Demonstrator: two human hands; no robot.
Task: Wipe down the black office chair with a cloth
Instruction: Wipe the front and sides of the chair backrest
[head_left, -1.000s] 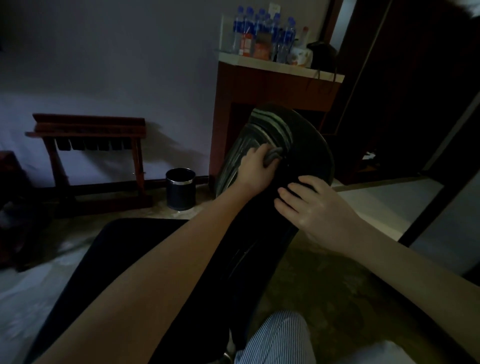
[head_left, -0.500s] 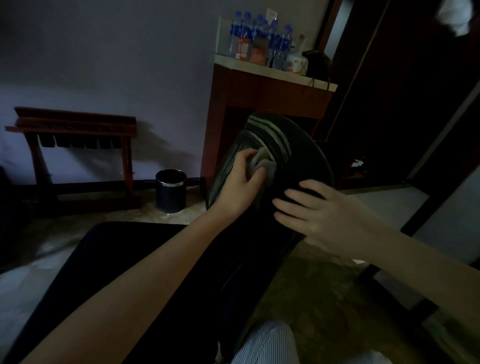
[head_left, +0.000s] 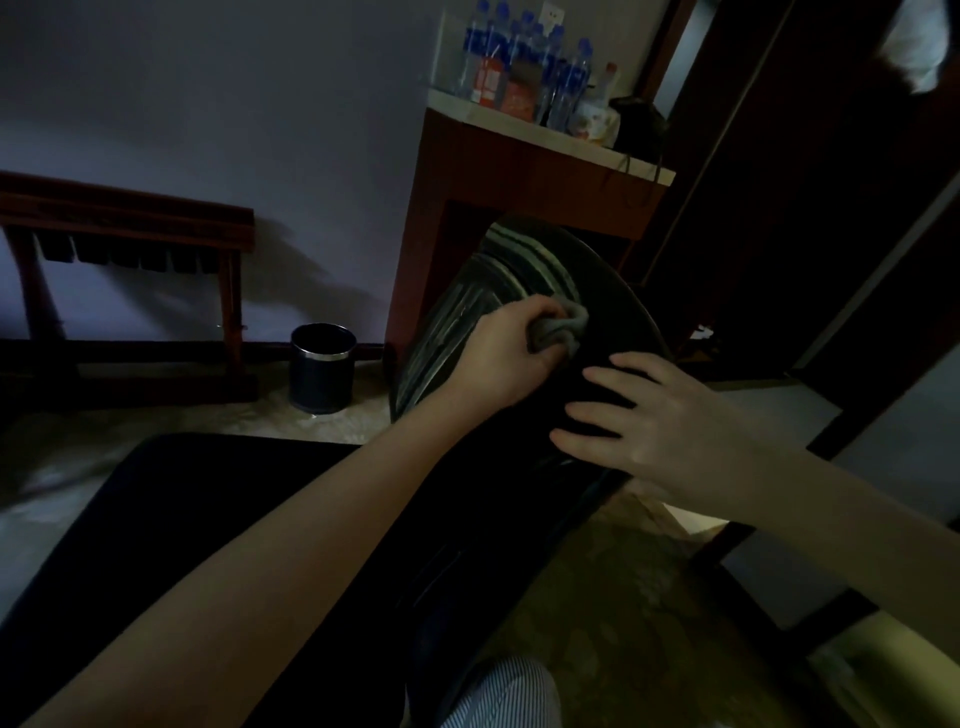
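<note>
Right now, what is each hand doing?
Left hand: grips the grey cloth against the chair backrest.
Right hand: open, resting flat on the backrest.

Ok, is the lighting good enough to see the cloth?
Head view: dim, underexposed; the black office chair melts into shadow bar pale sheen streaks on its backrest; the crumpled grey cloth in the left hand is distinguishable; edges bend.

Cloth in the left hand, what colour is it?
Grey; the cloth shows best in the head view, bunched in the left hand.
</note>
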